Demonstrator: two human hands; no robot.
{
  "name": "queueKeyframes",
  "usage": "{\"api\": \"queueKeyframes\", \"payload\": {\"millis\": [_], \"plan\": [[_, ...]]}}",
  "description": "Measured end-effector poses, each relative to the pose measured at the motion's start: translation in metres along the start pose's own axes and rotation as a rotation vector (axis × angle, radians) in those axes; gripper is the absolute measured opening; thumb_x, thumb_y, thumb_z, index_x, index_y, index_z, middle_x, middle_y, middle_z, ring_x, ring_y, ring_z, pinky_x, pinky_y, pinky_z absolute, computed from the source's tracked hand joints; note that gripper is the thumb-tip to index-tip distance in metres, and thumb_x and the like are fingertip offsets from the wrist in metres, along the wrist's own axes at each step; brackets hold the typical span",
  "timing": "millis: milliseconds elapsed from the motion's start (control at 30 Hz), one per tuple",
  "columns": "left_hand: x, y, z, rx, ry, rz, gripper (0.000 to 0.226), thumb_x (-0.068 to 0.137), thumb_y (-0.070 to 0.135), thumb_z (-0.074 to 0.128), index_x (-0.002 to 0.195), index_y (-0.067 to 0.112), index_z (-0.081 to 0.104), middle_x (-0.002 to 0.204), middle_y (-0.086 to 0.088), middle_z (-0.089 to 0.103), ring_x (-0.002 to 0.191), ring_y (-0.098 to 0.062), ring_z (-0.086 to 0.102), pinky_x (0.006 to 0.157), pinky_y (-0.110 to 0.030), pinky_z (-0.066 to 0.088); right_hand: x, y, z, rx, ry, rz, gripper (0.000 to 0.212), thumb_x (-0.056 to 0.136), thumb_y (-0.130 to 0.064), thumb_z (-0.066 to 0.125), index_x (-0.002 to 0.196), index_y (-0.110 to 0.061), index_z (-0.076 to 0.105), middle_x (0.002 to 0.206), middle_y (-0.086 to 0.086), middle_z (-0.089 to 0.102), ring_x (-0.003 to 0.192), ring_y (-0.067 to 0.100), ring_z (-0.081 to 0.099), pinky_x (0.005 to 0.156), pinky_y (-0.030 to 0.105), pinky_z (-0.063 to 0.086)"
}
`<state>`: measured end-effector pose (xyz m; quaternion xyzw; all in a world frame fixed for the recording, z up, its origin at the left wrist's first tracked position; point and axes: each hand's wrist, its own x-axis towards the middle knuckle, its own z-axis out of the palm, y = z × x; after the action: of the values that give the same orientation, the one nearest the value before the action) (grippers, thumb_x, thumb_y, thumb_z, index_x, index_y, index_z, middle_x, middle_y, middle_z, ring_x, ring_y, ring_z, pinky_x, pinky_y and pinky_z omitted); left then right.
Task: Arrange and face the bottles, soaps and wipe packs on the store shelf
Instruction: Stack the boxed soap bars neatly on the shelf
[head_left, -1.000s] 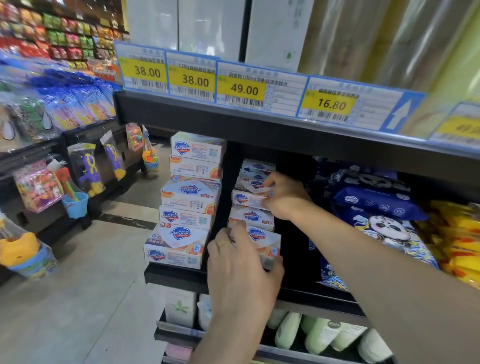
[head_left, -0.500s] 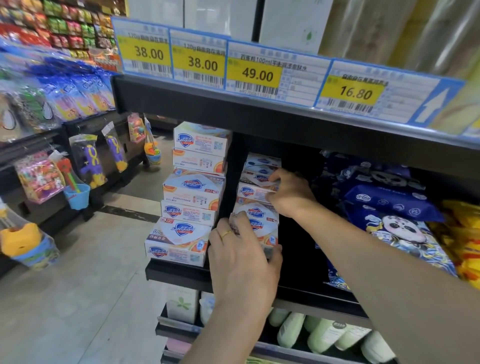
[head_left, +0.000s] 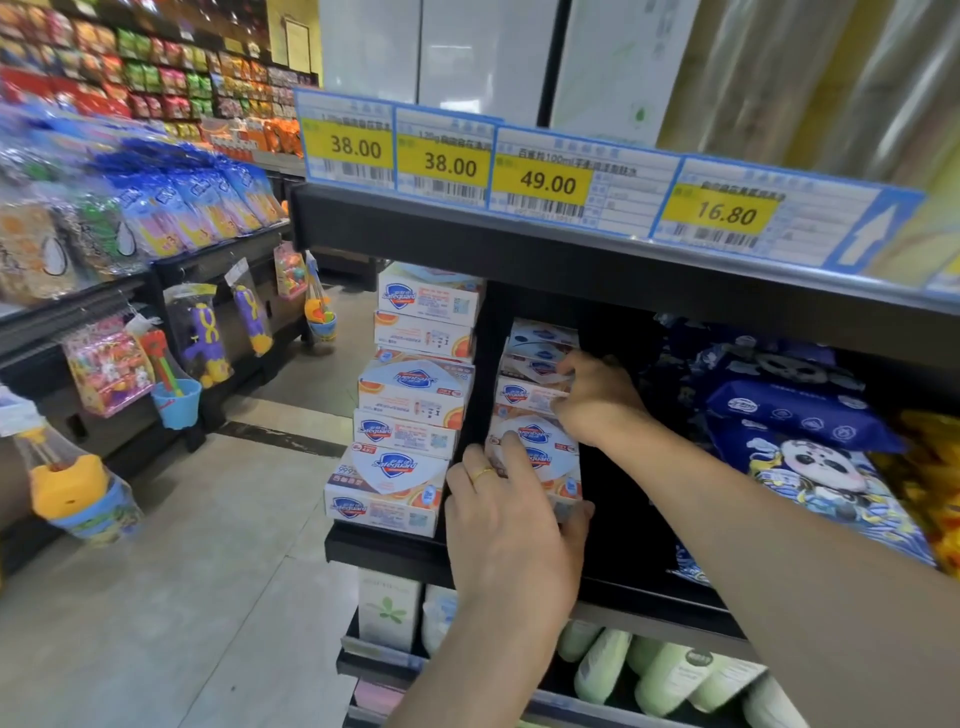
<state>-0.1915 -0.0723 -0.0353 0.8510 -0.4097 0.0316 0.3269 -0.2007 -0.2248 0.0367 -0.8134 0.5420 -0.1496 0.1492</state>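
Observation:
Two stacks of white Safeguard soap boxes stand on the black shelf (head_left: 384, 551). The left stack (head_left: 415, 395) rises several boxes high at the shelf's end. My left hand (head_left: 511, 525) grips the bottom soap box (head_left: 540, 457) of the right stack, fingers over its front and thumb at its right corner. My right hand (head_left: 597, 400) holds an upper soap box (head_left: 524, 392) of the same stack by its right end. Dark blue wipe packs (head_left: 800, 415) with panda prints lie stacked to the right. Pale green bottles (head_left: 670, 675) lie on the shelf below.
Price tags (head_left: 540, 182) line the upper shelf's edge just above my hands. Yellow packs (head_left: 935, 467) sit at the far right. White cartons (head_left: 387, 608) stand on the lower shelf. Across the tiled aisle (head_left: 208, 571), hanging toys (head_left: 202, 338) and snack bags fill another rack.
My left hand moved up and now wraps the lower boxes more closely. The bottom boxes of the right stack look squared up. My right hand stays at the upper boxes.

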Motion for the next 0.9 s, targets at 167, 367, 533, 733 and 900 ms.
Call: {"api": "queueKeyframes", "payload": {"millis": [167,367,533,733,900], "plan": [[-0.02,0.0,-0.034,-0.004,0.049,0.129,0.089,0.074,0.066,0.071,0.147,0.023,0.044,0.15,-0.011,0.048,0.125,-0.029,0.048,0.094,-0.042,0.053,-0.025,-0.018,-0.013,0.065,0.182,-0.241,0.038,0.094,-0.022,0.065,0.129,-0.034,0.055,0.135,0.0,0.041,0.123,0.024,0.052,0.101,0.038,0.05],[-0.019,-0.054,-0.084,0.042,0.176,0.106,0.073,0.083,0.066,0.059,0.145,0.034,0.039,0.149,0.003,0.042,0.132,-0.022,0.036,0.105,-0.04,0.042,-0.058,-0.047,-0.007,0.388,-0.001,-0.403,0.026,0.087,-0.05,0.071,0.11,-0.044,0.06,0.113,-0.008,0.058,0.1,0.017,0.063,0.087,0.034,0.054],[-0.011,-0.091,-0.091,0.081,0.066,-0.082,0.095,0.074,0.083,0.056,0.15,0.036,0.025,0.159,0.001,0.034,0.143,-0.022,0.027,0.112,-0.039,0.039,-0.069,-0.057,0.006,0.245,-0.16,-0.389,0.051,0.081,-0.06,0.076,0.119,-0.039,0.05,0.13,-0.012,0.052,0.11,0.011,0.054,0.08,0.028,0.042],[-0.005,-0.099,-0.076,0.073,0.05,-0.124,0.089,0.076,0.074,0.066,0.146,0.032,0.031,0.145,0.003,0.045,0.129,-0.018,0.041,0.099,-0.03,0.042,-0.07,-0.062,0.01,0.367,-0.121,-0.33,0.042,0.082,-0.043,0.083,0.111,-0.034,0.054,0.125,-0.011,0.057,0.108,0.008,0.056,0.067,0.018,0.041],[-0.006,-0.098,-0.076,0.021,0.028,-0.161,0.085,0.074,0.064,0.072,0.143,0.034,0.033,0.141,0.004,0.045,0.126,-0.016,0.041,0.088,-0.027,0.042,-0.073,-0.06,0.008,0.404,-0.123,-0.298,0.041,0.081,-0.037,0.086,0.109,-0.033,0.055,0.123,-0.012,0.058,0.103,0.01,0.06,0.06,0.016,0.04]]}}
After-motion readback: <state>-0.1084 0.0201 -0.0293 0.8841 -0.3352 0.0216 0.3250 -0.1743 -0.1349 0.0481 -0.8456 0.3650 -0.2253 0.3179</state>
